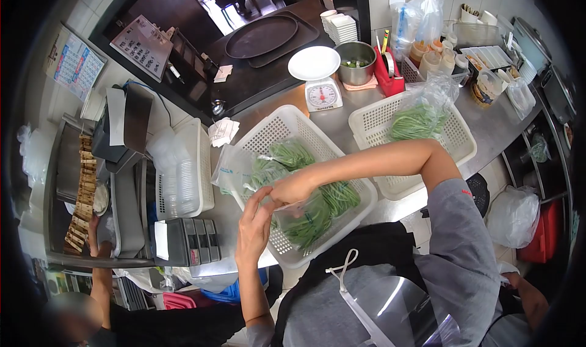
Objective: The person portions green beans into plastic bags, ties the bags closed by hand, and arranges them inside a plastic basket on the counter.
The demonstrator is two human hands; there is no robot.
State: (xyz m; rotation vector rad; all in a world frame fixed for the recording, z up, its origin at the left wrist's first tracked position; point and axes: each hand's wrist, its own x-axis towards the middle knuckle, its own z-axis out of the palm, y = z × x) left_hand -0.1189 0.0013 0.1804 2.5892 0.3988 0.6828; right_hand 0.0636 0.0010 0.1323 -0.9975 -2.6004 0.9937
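Note:
My left hand (pixel 253 228) and my right hand (pixel 293 189) meet over the left side of a white perforated basket (pixel 366 200). Their fingers are closed together at the gathered top of a clear plastic bag of green beans (pixel 308 225). The exact grip is partly hidden by the fingers. Under and beside my right forearm lie more bagged green beans (pixel 293 154) in the same basket. To the right, a second white basket (pixel 461 133) contains another bunch of green beans (pixel 418 122) in an open clear bag.
Behind the baskets stand a white weighing scale (pixel 322 95), a steel pot (pixel 357 72) and a red holder (pixel 389 78). Sauce bottles (pixel 430 61) line the back right. A container of clear lids (pixel 177 182) is at left. Another person's hand (pixel 93 234) reaches toward an order rail at far left.

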